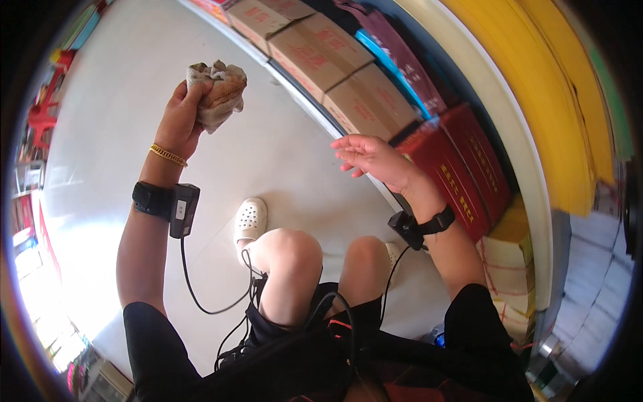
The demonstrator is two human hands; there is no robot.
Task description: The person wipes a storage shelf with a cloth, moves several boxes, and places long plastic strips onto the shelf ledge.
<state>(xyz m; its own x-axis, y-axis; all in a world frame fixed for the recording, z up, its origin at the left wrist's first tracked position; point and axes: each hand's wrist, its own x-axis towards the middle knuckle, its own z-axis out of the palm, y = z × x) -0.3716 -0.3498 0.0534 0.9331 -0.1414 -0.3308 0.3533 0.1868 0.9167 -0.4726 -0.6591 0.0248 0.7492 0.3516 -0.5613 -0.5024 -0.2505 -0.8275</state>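
A crumpled, dirty grey-white cloth with a brown-stained patch is gripped in my left hand, held out over the floor at the upper left. Its fingers are partly hidden behind the cloth. My right hand is empty, its fingers stretched out and slightly apart. It hangs near the shelf edge, in front of the cardboard boxes and the dark red boxes. Whether it touches anything there, I cannot tell; it looks apart from them.
Cardboard cartons line the low shelf, beside maroon and blue packages. Yellow paper stacks stand at the right, under a curved yellow-draped ledge. Cables run from my wrist devices past my knees. Red stools stand far left.
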